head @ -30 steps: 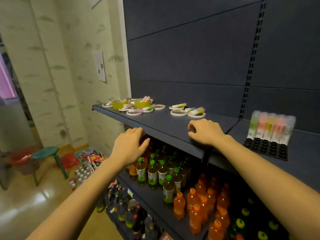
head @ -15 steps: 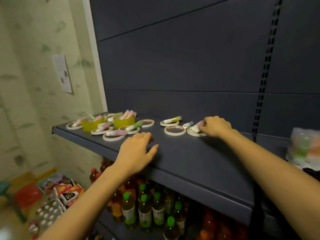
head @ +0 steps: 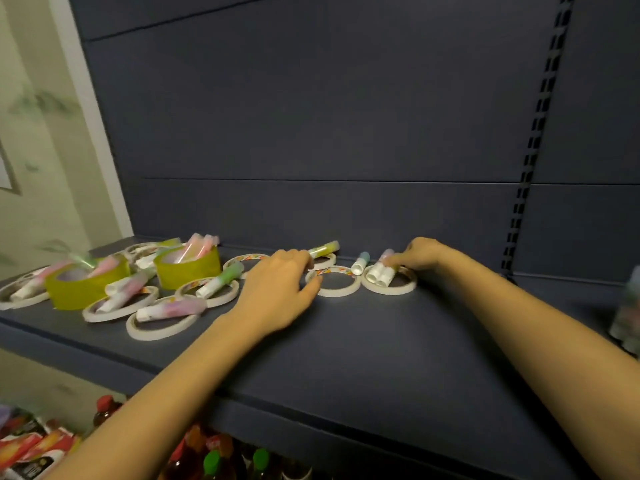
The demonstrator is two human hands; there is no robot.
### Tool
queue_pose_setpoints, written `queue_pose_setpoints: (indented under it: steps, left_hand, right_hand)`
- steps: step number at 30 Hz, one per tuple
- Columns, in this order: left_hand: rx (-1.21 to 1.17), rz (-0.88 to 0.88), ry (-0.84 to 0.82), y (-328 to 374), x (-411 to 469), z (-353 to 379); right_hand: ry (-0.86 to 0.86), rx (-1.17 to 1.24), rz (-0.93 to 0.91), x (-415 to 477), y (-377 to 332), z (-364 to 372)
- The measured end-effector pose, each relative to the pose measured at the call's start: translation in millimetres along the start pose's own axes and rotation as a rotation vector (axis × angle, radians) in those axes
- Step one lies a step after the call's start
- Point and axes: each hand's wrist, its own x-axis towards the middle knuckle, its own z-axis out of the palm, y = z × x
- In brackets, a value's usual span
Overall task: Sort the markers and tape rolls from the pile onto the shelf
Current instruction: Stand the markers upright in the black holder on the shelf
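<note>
On the dark shelf (head: 363,344) lies a pile of white tape rolls, yellow tape rolls and pastel markers. My right hand (head: 420,256) pinches a small bundle of markers (head: 379,275) that lies across a white tape roll (head: 389,289). A blue-capped marker (head: 360,264) lies just left of them. My left hand (head: 280,289) rests flat with relaxed fingers, its thumb at the rim of another white tape roll (head: 334,283). Behind it a green marker (head: 323,249) sits on a further ring. To the left stand two yellow tape rolls (head: 188,270) (head: 81,289).
Drink bottles (head: 214,462) fill the shelf below. A blurred pack of markers (head: 627,317) stands at the right edge. The slotted shelf upright (head: 533,133) runs down the back panel on the right. Packets (head: 31,448) lie at the lower left.
The view has moved closer to the pile. My left hand has slid forward to the white tape roll. My right hand has stayed on the markers.
</note>
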Motion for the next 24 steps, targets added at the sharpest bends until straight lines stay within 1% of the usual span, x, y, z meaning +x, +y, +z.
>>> queue_pose_setpoints:
  steps: [2,4,9,12,15,19,22,24]
  left_hand:
    - [-0.028,0.045,-0.004,1,20,7]
    - [-0.068,0.087,-0.022,4,41,15]
    - [-0.130,0.174,-0.145,23,90,43]
    - [-0.068,0.223,-0.195,41,112,62]
    - [-0.013,0.250,-0.234,57,126,80]
    - [0.023,0.229,-0.303,66,134,95]
    - [0.000,0.249,-0.287,70,133,99]
    - [-0.062,0.269,-0.233,76,130,95]
  right_hand:
    - [-0.019,0.159,0.008,-1,-1,-3]
    - [0.015,0.300,0.019,-6,1,-8]
    - [0.216,0.528,0.040,-33,15,-23]
    - [0.353,0.546,0.049,-56,26,-27]
    - [0.416,0.526,0.066,-80,36,-27]
    - [0.493,0.556,0.097,-108,45,-21]
    - [0.537,0.566,0.093,-129,48,-16]
    - [0.560,0.553,0.077,-144,50,-16]
